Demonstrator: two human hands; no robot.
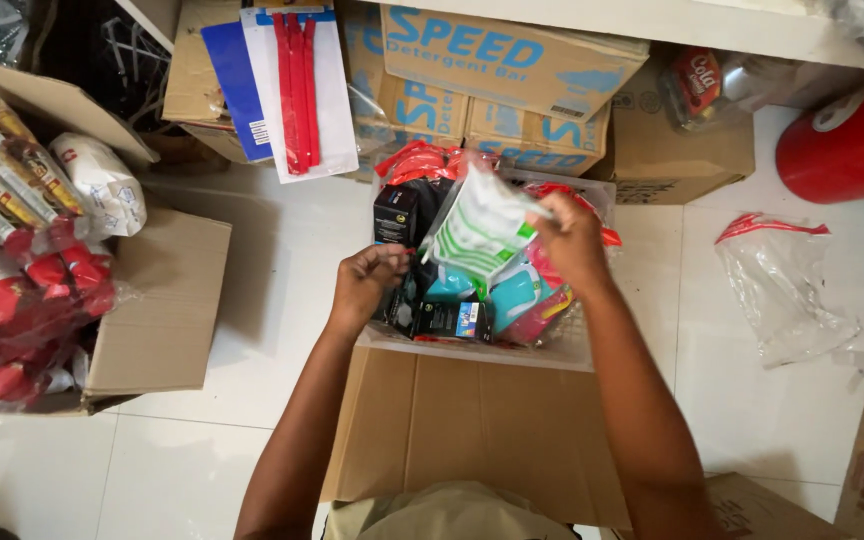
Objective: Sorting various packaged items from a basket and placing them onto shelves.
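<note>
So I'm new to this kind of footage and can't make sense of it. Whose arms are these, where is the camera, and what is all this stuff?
The single picture comes from a camera worn on a person's head, looking down, so both bare arms belong to the wearer. The right hand pinches a white and green plastic packet at its top. The left hand rests at the edge of an open cardboard box filled with small packaged goods. Around it on the white tiled floor are another carton of red wrapped packets, stacked printed cartons, a loose clear plastic bag and a red bucket.
</note>
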